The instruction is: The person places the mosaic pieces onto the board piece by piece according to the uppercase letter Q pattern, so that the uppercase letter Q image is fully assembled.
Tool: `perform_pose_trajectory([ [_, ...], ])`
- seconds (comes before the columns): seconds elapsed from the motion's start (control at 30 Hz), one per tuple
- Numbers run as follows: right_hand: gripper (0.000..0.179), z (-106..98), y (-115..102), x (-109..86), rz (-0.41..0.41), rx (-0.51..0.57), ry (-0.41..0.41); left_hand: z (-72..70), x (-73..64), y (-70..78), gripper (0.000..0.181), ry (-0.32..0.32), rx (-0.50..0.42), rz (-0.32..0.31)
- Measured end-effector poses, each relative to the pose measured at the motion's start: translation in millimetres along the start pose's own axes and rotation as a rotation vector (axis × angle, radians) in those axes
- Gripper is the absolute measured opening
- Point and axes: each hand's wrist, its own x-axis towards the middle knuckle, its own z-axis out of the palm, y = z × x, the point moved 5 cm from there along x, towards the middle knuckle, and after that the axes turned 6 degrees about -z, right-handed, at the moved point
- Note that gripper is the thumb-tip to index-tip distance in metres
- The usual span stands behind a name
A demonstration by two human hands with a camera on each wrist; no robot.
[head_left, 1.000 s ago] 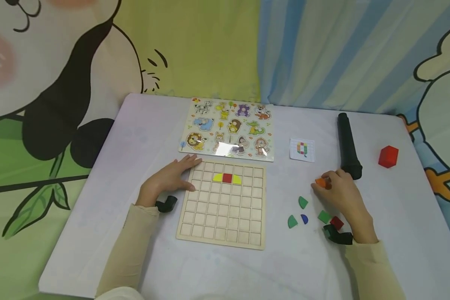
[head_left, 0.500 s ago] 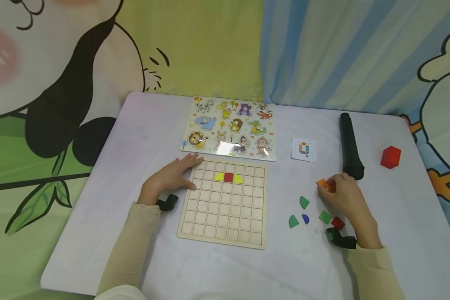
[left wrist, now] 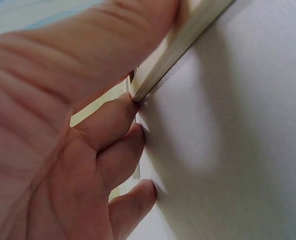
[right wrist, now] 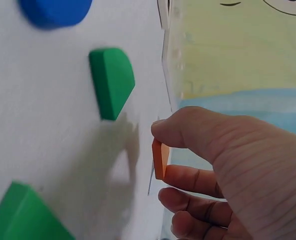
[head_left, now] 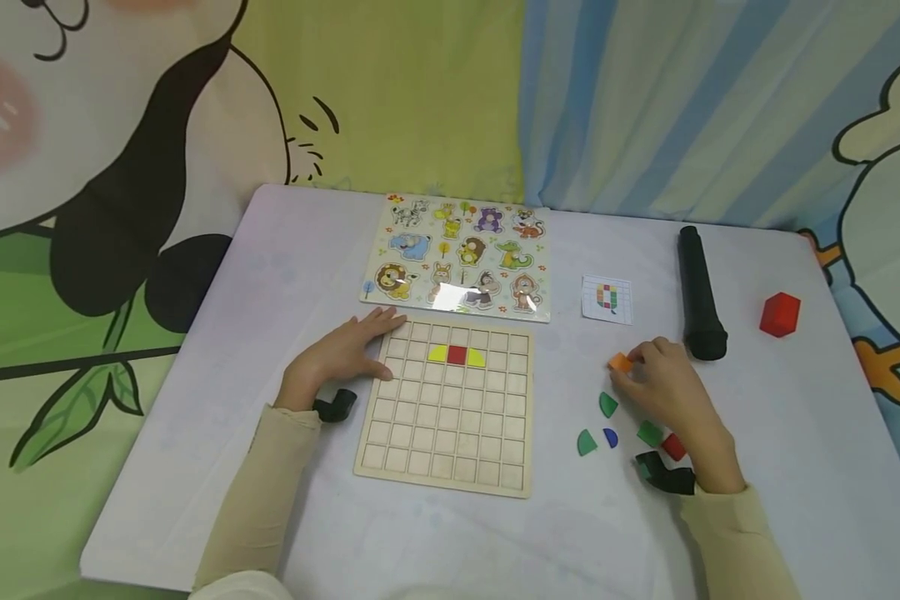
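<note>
My left hand (head_left: 339, 357) rests at the upper left corner of the wooden grid board (head_left: 450, 490), its thumb and fingers spread along the edge. In the left wrist view the thumb lies over the board's rim (left wrist: 175, 55). The board carries a red square (head_left: 457, 355) between two yellow quarter pieces. Right of the board, my right hand (head_left: 667, 387) pinches an orange square tile (right wrist: 160, 159) between thumb and forefinger, close over the table. Near that hand lie green quarter pieces (head_left: 607, 405), a blue half-round piece (head_left: 611, 437), a green square (head_left: 649, 433) and a red square tile (head_left: 674, 447).
Behind the board lies an animal puzzle (head_left: 457, 258). A small pattern card (head_left: 607, 300) sits to its right. Further right are a black microphone (head_left: 701, 292) and a red block (head_left: 780, 315). A printed curtain (head_left: 645, 108) hangs behind the table.
My right hand has moved left with the orange square tile, away from the microphone's end and closer to the green quarter pieces. The left hand has kept its place on the board.
</note>
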Motion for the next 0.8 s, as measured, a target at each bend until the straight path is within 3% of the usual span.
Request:
perform_pose_trajectory([
  [0.5, 0.035, 8, -46, 15.1, -0.156, -0.013, 0.006, -2.5, -2.5, 0.7, 0.095, -0.002, -0.011, -0.009],
  [0.8, 0.035, 19, -77, 29.8, -0.205, -0.039, -0.039, 0.2, -0.7, -2.3, 0.095, 0.003, -0.016, -0.025],
])
